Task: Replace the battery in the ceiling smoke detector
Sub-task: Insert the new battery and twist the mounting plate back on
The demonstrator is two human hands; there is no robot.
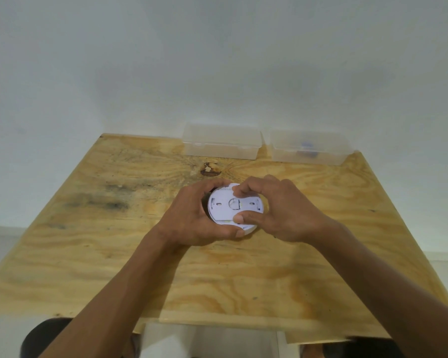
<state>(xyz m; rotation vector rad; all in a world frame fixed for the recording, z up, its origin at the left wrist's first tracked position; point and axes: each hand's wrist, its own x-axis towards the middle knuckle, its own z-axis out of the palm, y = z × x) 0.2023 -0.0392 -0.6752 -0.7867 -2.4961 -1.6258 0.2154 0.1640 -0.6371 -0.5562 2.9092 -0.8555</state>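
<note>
A round white smoke detector [230,206] is held just above the middle of the plywood table [114,254], its back plate with mounting slots facing me. My left hand [194,220] wraps around its left side and lower rim. My right hand [282,210] grips the right side, thumb on the lower edge of the plate and fingers over the top edge. No battery shows on the detector.
Two clear plastic boxes stand at the table's far edge against the white wall: one at centre [221,144], one to the right [311,147] with something blue inside. A dark knot [210,170] marks the wood behind the detector.
</note>
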